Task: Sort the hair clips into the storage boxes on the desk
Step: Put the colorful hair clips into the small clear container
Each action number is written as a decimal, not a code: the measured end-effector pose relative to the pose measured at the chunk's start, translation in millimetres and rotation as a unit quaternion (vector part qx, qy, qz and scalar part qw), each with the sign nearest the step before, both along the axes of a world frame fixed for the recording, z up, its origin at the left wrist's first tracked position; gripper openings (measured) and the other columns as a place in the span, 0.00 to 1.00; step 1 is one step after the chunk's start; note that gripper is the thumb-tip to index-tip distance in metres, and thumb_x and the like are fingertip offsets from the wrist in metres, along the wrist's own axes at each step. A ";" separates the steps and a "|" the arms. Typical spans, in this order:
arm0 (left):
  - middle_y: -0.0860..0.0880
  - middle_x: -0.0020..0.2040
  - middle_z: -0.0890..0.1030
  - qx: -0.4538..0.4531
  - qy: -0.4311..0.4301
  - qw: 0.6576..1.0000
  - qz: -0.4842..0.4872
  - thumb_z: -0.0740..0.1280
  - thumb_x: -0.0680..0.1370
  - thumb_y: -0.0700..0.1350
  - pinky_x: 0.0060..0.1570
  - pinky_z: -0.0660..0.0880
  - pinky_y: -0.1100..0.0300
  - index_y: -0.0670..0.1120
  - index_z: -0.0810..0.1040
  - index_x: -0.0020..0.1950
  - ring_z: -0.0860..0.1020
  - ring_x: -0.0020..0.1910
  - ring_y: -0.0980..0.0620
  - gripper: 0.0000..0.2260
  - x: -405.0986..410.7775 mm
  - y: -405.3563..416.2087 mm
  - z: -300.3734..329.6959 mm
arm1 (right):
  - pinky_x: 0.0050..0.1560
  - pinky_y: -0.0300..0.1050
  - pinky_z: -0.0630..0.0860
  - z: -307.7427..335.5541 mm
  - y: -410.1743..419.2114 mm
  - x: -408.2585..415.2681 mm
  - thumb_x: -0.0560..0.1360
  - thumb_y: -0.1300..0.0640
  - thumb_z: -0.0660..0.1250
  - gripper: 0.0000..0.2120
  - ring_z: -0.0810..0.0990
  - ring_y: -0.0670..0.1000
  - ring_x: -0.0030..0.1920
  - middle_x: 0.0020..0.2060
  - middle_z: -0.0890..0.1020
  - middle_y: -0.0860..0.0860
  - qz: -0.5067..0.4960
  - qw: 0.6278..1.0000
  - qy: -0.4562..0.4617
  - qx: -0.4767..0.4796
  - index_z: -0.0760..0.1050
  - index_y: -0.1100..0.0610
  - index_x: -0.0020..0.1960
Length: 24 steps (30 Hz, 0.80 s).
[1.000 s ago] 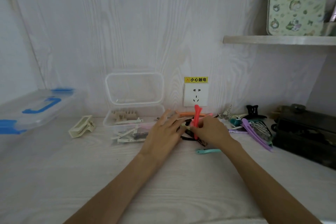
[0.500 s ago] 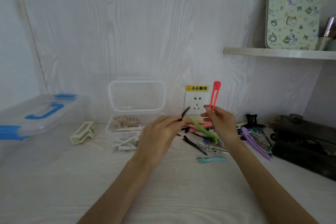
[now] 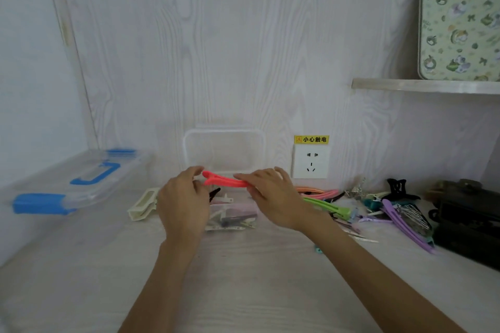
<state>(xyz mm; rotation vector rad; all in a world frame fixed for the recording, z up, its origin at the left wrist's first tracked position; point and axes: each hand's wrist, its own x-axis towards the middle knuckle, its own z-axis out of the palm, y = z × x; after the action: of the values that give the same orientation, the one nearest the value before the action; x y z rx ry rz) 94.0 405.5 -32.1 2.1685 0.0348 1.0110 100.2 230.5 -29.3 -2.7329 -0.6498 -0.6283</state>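
Observation:
A long coral-red hair clip (image 3: 224, 182) is held level above the small clear storage box (image 3: 236, 209), whose lid (image 3: 224, 151) stands open against the wall. My right hand (image 3: 270, 197) grips the clip's right end. My left hand (image 3: 184, 203) pinches its left end with the fingertips, and a small black hair clip (image 3: 215, 193) pokes out from under that hand's fingers. Several pale clips lie in the box. More clips lie loose to the right: green (image 3: 330, 207), pink and orange (image 3: 316, 192), purple (image 3: 400, 222) and a black claw clip (image 3: 396, 186).
A cream claw clip (image 3: 143, 205) lies left of the small box. A large clear box with blue latches (image 3: 81, 178) stands at the far left. A dark case (image 3: 470, 219) stands at the right edge. A wall socket (image 3: 310, 162) and a shelf (image 3: 424, 86) are behind.
My right hand lifted the red clip from the pile, then carried it left and turned it from upright to level over the small box. My left hand picked up the black clip and met the red clip's end.

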 end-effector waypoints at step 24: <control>0.51 0.63 0.75 0.451 0.087 0.840 -0.289 0.56 0.80 0.44 0.56 0.73 0.50 0.51 0.73 0.64 0.72 0.62 0.49 0.15 -12.7 -112.0 -33.4 | 0.51 0.52 0.79 -23.6 -134.7 -26.1 0.74 0.52 0.67 0.17 0.82 0.47 0.45 0.49 0.83 0.48 -0.145 0.972 0.155 0.104 0.75 0.45 0.62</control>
<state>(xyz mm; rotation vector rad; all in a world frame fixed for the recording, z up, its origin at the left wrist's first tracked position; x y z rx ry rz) 81.3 293.5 -65.5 2.7942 -1.1591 0.4803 74.1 95.8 -52.8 -2.6613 -0.1055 -0.2947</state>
